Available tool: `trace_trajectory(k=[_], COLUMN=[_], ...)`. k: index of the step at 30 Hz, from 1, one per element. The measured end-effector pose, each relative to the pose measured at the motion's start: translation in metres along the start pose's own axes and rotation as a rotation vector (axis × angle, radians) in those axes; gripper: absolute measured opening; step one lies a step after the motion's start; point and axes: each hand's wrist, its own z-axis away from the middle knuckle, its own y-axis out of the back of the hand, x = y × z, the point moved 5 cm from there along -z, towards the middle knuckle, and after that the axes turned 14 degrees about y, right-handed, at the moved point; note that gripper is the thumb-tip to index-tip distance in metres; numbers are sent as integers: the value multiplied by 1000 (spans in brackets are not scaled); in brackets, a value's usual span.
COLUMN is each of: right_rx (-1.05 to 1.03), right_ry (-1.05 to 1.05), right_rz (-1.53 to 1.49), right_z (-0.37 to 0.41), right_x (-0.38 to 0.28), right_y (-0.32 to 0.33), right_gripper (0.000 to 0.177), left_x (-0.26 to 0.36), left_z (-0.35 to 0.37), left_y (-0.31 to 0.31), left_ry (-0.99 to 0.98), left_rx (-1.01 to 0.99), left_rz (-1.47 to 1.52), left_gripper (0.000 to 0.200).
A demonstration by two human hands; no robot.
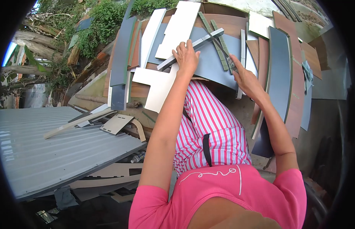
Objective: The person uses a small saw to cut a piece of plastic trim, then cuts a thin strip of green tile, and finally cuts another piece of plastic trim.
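Observation:
My left hand (186,57) is closed over a long grey metal bar (203,41), which lies slanted across the boards. In my right hand (244,76) is a dark metal tool (224,49), its thin far part reaching up and left toward the bar; its exact kind is hard to make out. Two narrow green strips (216,45) lie close to the tool, between my hands. Under them is a blue-grey panel (208,65). A white board (177,30) lies just beyond my left hand, and an L-shaped cream board (156,86) is nearer to me.
Long grey boards (278,72) and brown boards are stacked at the right. More dark boards (124,53) lie at the left. A corrugated metal sheet (63,141) fills the lower left, with wooden offcuts (116,124) at its edge. Green plants (99,28) and logs stand beyond.

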Motion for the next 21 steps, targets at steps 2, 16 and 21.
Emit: trace_trajectory(k=[2,16,21], right_rx=[1,9,10], right_ry=[108,132,129], right_rz=[38,-70,-52], right_z=[-11,-13,-13], right_x=[2,10,11], right_y=[-5,-25,-27], right_gripper=[60,59,59], left_x=[9,13,14], left_z=[-6,-7,-7], left_y=[-7,-12,-14], left_ry=[-15,-2,16], left_rx=[33,189,179], left_rz=[-26,-137,-143], left_gripper=[58,32,32])
